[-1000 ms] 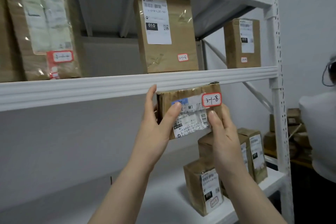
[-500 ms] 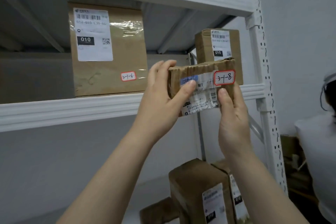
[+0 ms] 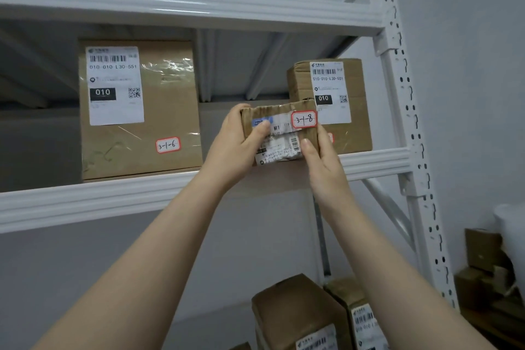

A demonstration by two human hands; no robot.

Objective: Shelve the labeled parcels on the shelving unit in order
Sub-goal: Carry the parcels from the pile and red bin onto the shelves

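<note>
Both hands, left hand (image 3: 231, 148) and right hand (image 3: 324, 159), hold the 3-1-8 parcel (image 3: 279, 132) tight, lifting it onto the shelf (image 3: 113, 196) beside the 3-1-6 box (image 3: 139, 111).

The left hand (image 3: 235, 145) and right hand (image 3: 324, 162) are bare, and both arms (image 3: 147, 250) too. The thumbnails (image 3: 305, 142) look short and plain.

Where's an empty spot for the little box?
A bare gap sits between the 3-1-6 parcel and the right parcel, behind the 3-1-8 parcel that the left hand and right hand hold. Left of 3-1-6 looks bare too. Near the post it's tight.
</note>
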